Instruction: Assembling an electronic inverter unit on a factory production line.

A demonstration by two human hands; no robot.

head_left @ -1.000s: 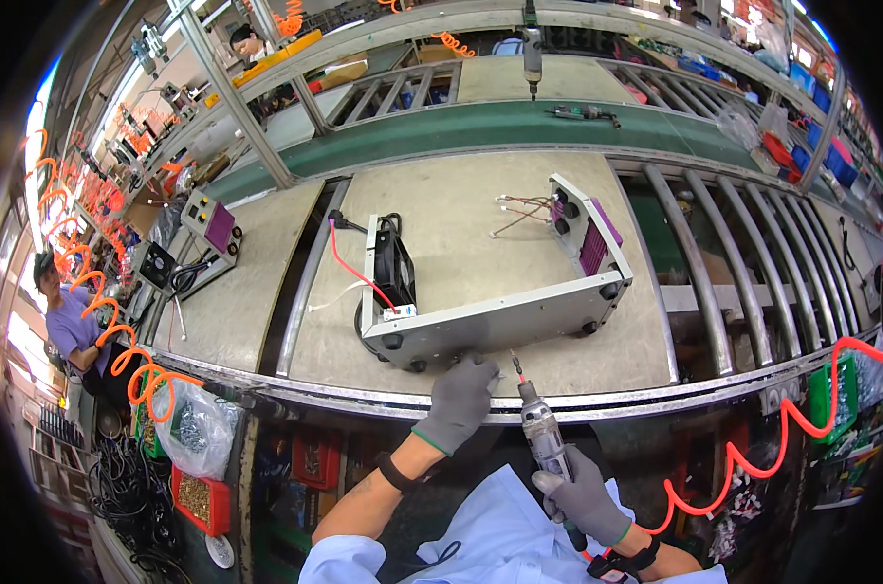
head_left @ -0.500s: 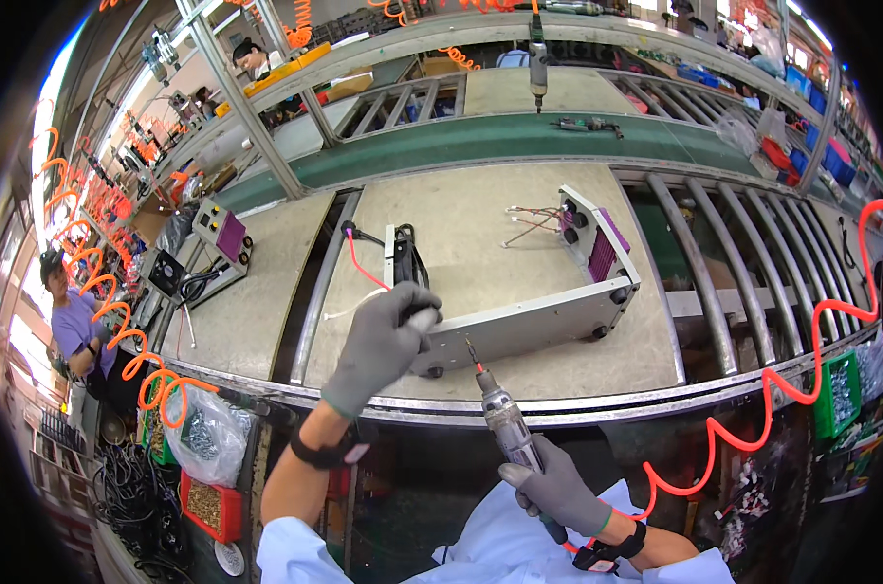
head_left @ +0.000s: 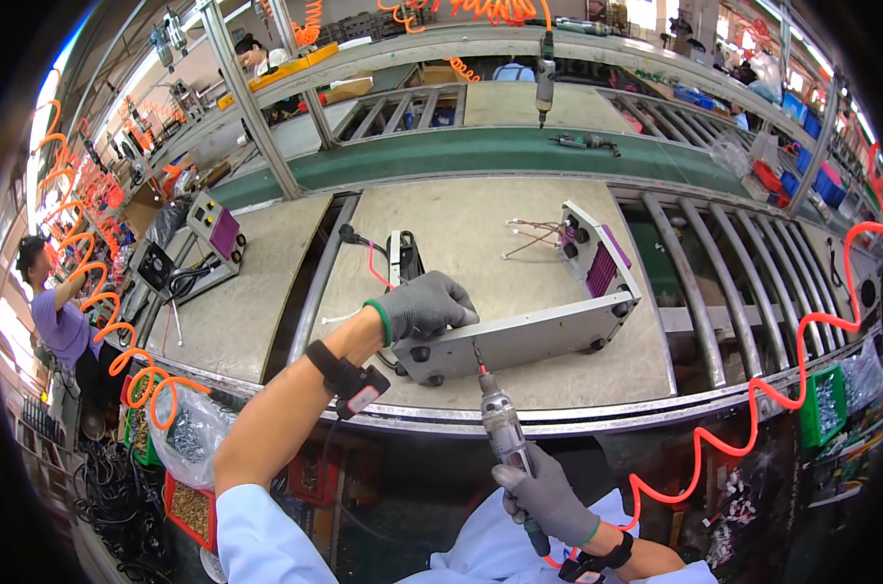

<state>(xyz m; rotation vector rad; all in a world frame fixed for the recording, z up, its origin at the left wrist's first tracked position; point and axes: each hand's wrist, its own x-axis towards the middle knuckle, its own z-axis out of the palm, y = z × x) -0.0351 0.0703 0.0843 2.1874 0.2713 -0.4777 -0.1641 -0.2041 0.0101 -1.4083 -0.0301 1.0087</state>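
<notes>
An open metal chassis (head_left: 519,343) lies on its side on the board, its grey base facing me with black feet along it. My left hand (head_left: 424,307), in a grey glove, is at the left part of its upper edge, fingertips pinched together; whatever they hold is hidden. Gripped in my gloved right hand (head_left: 551,498) is an air screwdriver (head_left: 504,428) with a red hose (head_left: 719,443). The bit points up, just short of the base below my left hand. Loose wires (head_left: 534,237) stick out from the purple-vented end panel (head_left: 605,261).
Another chassis (head_left: 193,248) sits on a board to the left. Steel rollers (head_left: 699,292) run to the right. A second screwdriver (head_left: 545,83) hangs overhead. Screw bins, one red (head_left: 190,511) and one green (head_left: 823,407), flank me. A person in purple (head_left: 62,316) stands far left.
My left hand has moved right and forward to the chassis edge. The base has tipped slightly, showing more of its feet. The screwdriver has shifted only slightly.
</notes>
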